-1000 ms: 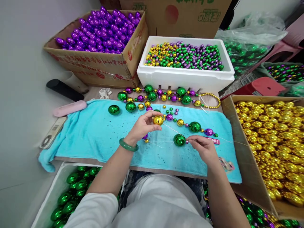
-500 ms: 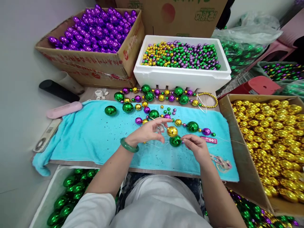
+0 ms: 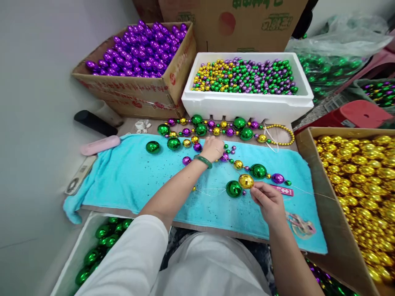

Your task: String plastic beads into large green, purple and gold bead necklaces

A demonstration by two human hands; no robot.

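On the turquoise towel (image 3: 129, 176) lies a bead strand on thin clear thread. My right hand (image 3: 268, 200) pinches the thread just right of a large gold bead (image 3: 246, 181) and a large green bead (image 3: 233, 188). My left hand (image 3: 212, 148), with a green bangle on its wrist, reaches far over the towel onto loose beads near a purple bead (image 3: 198, 146); its fingers curl down and what they hold is hidden. The strung part (image 3: 258, 170) runs right, green then purple beads.
A finished strand (image 3: 216, 128) lies along the towel's far edge. Behind it stand a white foam box of small mixed beads (image 3: 247, 102) and a carton of purple beads (image 3: 138, 82). A carton of gold beads (image 3: 354, 181) is at right; green beads (image 3: 101, 242) fill a bin below left.
My left hand let go of the gold bead, which slid down the thread to the green bead by my right hand. The left hand then reached forward to the loose beads.
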